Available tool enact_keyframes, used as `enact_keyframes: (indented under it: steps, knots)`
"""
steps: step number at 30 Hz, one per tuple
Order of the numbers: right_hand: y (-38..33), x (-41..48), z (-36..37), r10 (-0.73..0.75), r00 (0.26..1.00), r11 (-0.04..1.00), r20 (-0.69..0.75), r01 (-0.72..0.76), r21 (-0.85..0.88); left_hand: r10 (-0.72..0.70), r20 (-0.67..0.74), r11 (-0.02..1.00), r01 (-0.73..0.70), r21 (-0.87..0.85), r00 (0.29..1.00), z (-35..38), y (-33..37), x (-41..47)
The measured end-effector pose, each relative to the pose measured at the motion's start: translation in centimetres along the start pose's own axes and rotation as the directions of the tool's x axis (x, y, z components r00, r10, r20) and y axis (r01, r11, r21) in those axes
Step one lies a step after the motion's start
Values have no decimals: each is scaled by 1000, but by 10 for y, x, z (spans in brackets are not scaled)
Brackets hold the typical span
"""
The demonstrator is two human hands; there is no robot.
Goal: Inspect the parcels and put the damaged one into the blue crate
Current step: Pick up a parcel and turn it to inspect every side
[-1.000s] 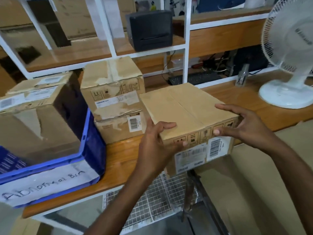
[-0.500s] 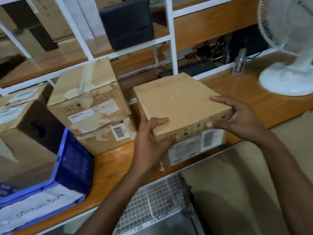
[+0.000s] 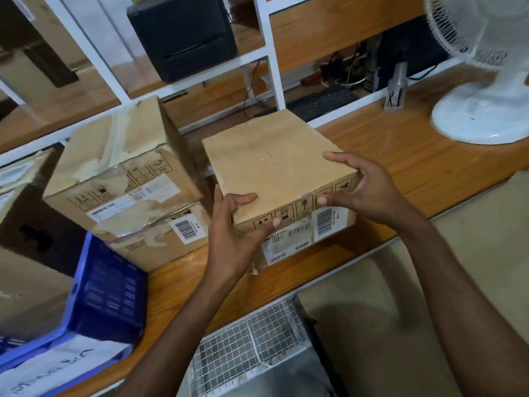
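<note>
A brown cardboard parcel (image 3: 274, 161) with barcode labels on its near face sits at the middle of the wooden bench (image 3: 415, 167). My left hand (image 3: 234, 233) grips its near left corner and my right hand (image 3: 363, 190) grips its near right corner. To the left stands a second parcel (image 3: 120, 179) with torn, peeling tape and scuffed faces. At the far left a blue crate (image 3: 108, 293) holds a large cardboard box (image 3: 25, 270).
A white fan (image 3: 483, 110) stands on the bench at the right. Behind the bench, white shelving (image 3: 269, 53) carries a black printer (image 3: 183, 35), a keyboard (image 3: 320, 101) and cables. A wire-mesh rack (image 3: 252, 339) sits below the bench edge.
The view has shifted so the crate and parcels sit further left. The parcel between my hands has tilted, showing more of its labelled near face again. Both hands keep their grip.
</note>
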State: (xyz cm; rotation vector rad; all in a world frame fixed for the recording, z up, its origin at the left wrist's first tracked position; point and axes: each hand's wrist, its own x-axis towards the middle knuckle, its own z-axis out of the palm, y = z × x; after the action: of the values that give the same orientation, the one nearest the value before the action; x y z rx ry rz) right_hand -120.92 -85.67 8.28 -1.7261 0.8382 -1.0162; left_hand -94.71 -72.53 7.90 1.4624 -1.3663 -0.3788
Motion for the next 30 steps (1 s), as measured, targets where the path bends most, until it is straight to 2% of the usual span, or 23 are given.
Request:
enact_keyframes:
  steps: [6,9,12,14,17,19,23,30]
  knots:
    - [28,43,6,69,993,997,92,-65,-46,15,18,998,-16,67,1000,7,-23,21]
    - [48,70,19,112,984,992,135,-102,-79,-55,24,987,51,155,998,5,-41,32]
    - [63,89,39,101,984,986,148,-80,-144,-155,46,946,134,294,987,0,-52,35]
    - [70,97,53,90,987,978,130,-63,-197,-148,16,891,127,436,989,-4,-55,33]
    - [78,107,71,53,993,961,104,-22,-274,-52,-28,701,56,711,998,-13,-53,35]
    - [80,113,80,48,994,944,101,-12,-331,-60,-13,595,46,802,998,-16,-56,41]
    - [72,123,93,58,993,908,107,-8,-419,-86,11,491,33,870,996,-19,-61,55]
    - [60,144,110,89,988,852,125,-10,-523,-149,-10,391,68,918,989,-22,-89,79]
